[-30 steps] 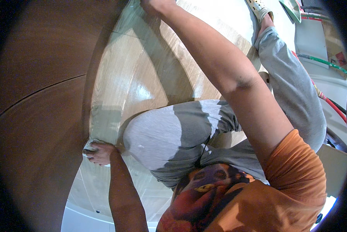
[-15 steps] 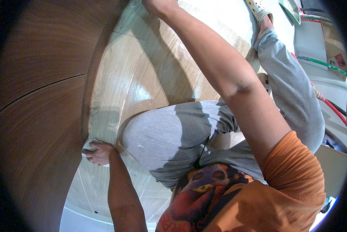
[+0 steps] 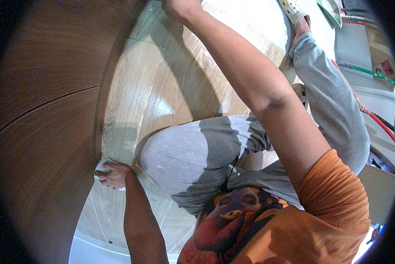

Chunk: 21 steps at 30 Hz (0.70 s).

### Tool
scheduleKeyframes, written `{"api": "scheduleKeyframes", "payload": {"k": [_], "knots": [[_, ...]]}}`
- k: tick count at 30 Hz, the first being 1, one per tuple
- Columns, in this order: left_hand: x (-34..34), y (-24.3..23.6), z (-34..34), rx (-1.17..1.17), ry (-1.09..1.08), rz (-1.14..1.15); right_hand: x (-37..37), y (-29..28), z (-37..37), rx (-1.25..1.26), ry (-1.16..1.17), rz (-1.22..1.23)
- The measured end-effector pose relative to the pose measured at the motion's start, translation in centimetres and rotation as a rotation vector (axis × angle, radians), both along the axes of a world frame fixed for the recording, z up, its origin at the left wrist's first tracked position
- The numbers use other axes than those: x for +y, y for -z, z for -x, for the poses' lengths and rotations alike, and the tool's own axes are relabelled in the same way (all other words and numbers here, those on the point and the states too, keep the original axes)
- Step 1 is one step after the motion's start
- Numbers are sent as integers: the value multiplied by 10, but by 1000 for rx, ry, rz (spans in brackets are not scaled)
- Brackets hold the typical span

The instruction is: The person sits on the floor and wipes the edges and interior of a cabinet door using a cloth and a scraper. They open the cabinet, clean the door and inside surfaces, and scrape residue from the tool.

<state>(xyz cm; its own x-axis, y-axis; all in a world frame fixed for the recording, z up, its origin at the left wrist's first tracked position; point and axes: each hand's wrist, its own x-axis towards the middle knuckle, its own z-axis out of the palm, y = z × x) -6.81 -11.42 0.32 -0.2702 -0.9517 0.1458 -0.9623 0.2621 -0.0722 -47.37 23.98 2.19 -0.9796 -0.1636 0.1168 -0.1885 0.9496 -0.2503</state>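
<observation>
My left hand [image 3: 114, 175] is closed over a crumpled white cloth [image 3: 102, 166]. It presses the cloth onto the wood-look floor [image 3: 122, 105], where the floor meets a dark brown panel [image 3: 47, 88]. Parts of the cloth stick out past the fingers and under the palm. Stretched far forward, my right hand [image 3: 180, 8] is at the top edge of the picture, beside the same panel. Its fingers are cut off there, so what they touch or hold is hidden.
My bent knee in grey trousers [image 3: 175, 152] rests close to the left hand. A pale clog [image 3: 295, 12] is on my outstretched foot. At the right lie a green hose [image 3: 369, 73], a red hose [image 3: 382, 126] and a green-edged tray-like object [image 3: 330, 12]. A thin seam crosses the panel.
The whole view has shifted very slightly. Both hands stay in nearly the same places, the left one still on the cloth.
</observation>
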Motion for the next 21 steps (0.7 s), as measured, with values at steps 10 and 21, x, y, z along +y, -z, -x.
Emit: {"api": "scheduleKeyframes", "payload": {"k": [10, 21], "knots": [[-1, -1, -3, 32, 25, -30, -7, -23, -1, -179, 94, 33], [-8, 10, -6, 22, 21, 0, 0, 9, -17, 302, -10, 332]]}}
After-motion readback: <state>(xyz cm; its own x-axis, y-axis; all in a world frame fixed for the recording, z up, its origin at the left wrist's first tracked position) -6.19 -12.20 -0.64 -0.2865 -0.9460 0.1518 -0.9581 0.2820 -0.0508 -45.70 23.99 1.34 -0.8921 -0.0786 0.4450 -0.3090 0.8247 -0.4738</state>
